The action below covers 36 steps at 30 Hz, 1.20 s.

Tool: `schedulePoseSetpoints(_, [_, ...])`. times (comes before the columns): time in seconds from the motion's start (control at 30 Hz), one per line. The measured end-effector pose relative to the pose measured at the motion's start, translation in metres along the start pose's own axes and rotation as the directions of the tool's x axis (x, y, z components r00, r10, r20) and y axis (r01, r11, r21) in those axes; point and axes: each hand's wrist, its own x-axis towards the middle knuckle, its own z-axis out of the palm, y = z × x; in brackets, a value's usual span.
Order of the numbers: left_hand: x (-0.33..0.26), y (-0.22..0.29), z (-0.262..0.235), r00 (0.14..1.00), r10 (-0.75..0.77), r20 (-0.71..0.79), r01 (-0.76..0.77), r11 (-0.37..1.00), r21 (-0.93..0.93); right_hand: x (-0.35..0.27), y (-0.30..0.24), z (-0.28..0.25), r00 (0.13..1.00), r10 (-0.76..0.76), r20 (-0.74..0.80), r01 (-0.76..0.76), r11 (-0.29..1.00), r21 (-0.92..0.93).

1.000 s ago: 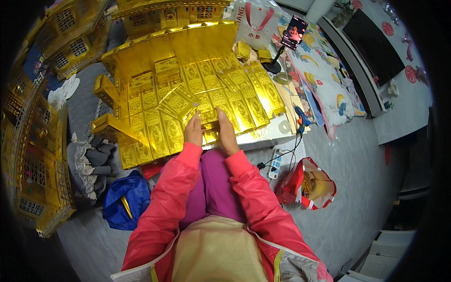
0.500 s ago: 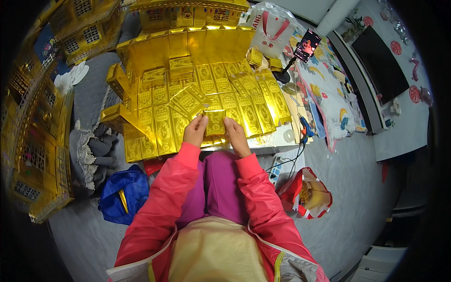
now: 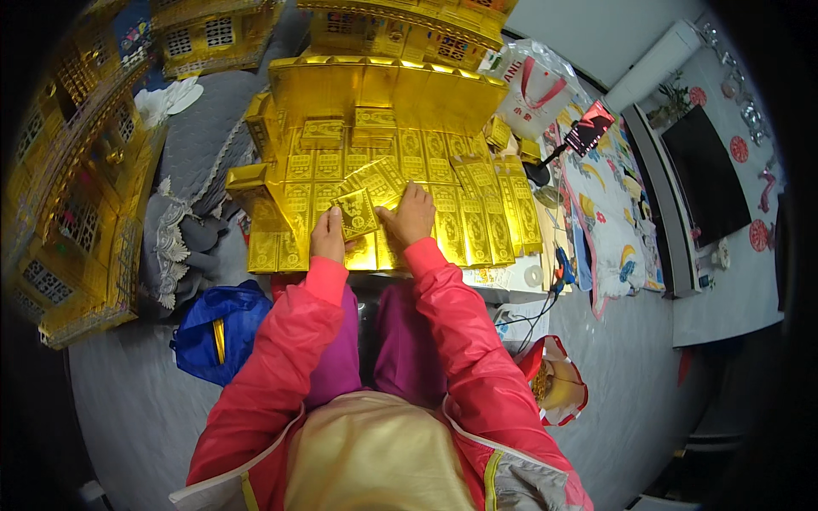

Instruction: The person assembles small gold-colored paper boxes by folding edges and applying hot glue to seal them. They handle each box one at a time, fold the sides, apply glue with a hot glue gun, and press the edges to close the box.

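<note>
Both hands hold a small square piece of gold foil paper (image 3: pixel 356 213) just above a table covered in rows of flat gold paper sheets (image 3: pixel 460 213). My left hand (image 3: pixel 328 237) grips its lower left edge, thumb on top. My right hand (image 3: pixel 411 215) pinches its right side. Red sleeves run from both wrists down to the lower edge. Folded gold paper boxes (image 3: pixel 247 177) sit at the left end of the table, and a gold paper panel (image 3: pixel 383 85) stands along the far side.
Tall gold paper houses (image 3: pixel 77 204) line the left and top. A blue bag (image 3: pixel 217 332) lies on the grey floor at left, a red bag (image 3: pixel 558 383) at right. A phone on a stand (image 3: pixel 588 128), a white bag (image 3: pixel 532 85) and a patterned cloth (image 3: pixel 609 221) sit at right.
Both hands have lifted the small gold sheet off the table surface and brought it slightly left; the view has shifted so the table sits higher and more central.
</note>
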Motion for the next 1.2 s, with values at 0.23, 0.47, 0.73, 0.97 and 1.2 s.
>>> schedulePoseSetpoints(0.23, [-0.006,0.009,-0.006,0.933,0.36,-0.001,-0.354,0.918,0.177,0.0,-0.004,-0.009,0.995,0.079,-0.063,-0.078,0.997,0.019])
schedulePoseSetpoints(0.47, [-0.011,0.015,-0.008,0.888,0.451,0.086,-0.458,0.861,0.22,-0.007,0.011,-0.016,0.973,0.185,-0.137,-0.145,0.954,0.262])
schedulePoseSetpoints(0.73, [-0.004,0.011,-0.009,0.865,0.488,0.119,-0.502,0.834,0.227,-0.024,0.06,0.004,0.918,0.37,0.144,-0.339,0.541,0.769])
schedulePoseSetpoints(0.97, [0.0,0.01,-0.009,0.882,0.46,0.104,-0.47,0.839,0.274,-0.044,0.066,-0.018,0.91,0.338,0.239,-0.332,0.25,0.91])
schedulePoseSetpoints(1.2, [0.035,-0.023,-0.019,0.925,0.378,-0.035,-0.337,0.859,0.386,-0.059,0.043,-0.062,0.875,0.37,0.312,-0.387,0.144,0.911])
